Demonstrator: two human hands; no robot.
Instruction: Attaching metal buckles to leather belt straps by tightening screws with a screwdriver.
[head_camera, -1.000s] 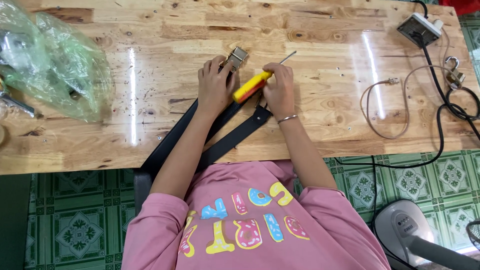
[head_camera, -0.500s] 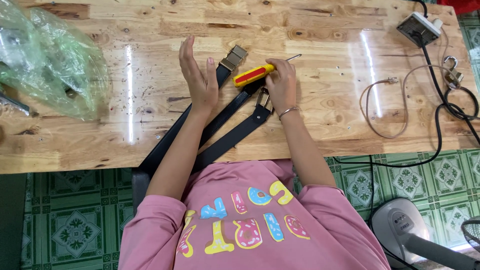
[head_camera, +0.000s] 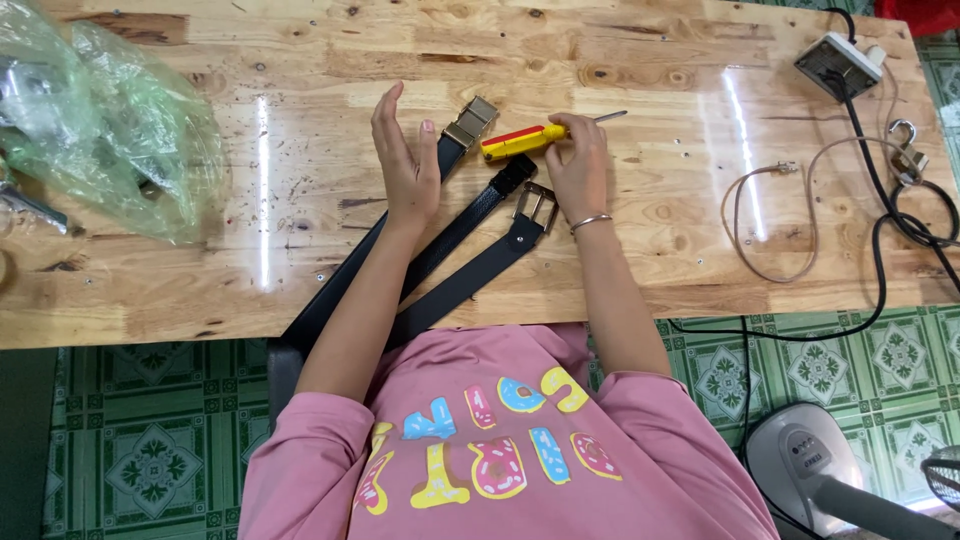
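While my left hand (head_camera: 405, 165) hovers over the table (head_camera: 300, 250) with its fingers straight, spread a little and holding nothing, my right hand (head_camera: 578, 165) lies curled around the screwdriver (head_camera: 530, 138), fingers closed on the rear of its handle. The handle is smooth plastic, yellow with a red stripe, and a thin bare metal shaft sticks out past my knuckles toward the right. Just beside my left palm lies a black belt (head_camera: 400, 250) with a squarish, dull brass-coloured buckle (head_camera: 470, 122) at its far end. A second black belt (head_camera: 470, 280), grainy like leather, runs next to it; its open rectangular metal buckle (head_camera: 536, 206) sits right under my right wrist. The table is glossy varnished wood, knotty and scuffed. Far left lies a crumpled, clear green plastic bag (head_camera: 110, 130).
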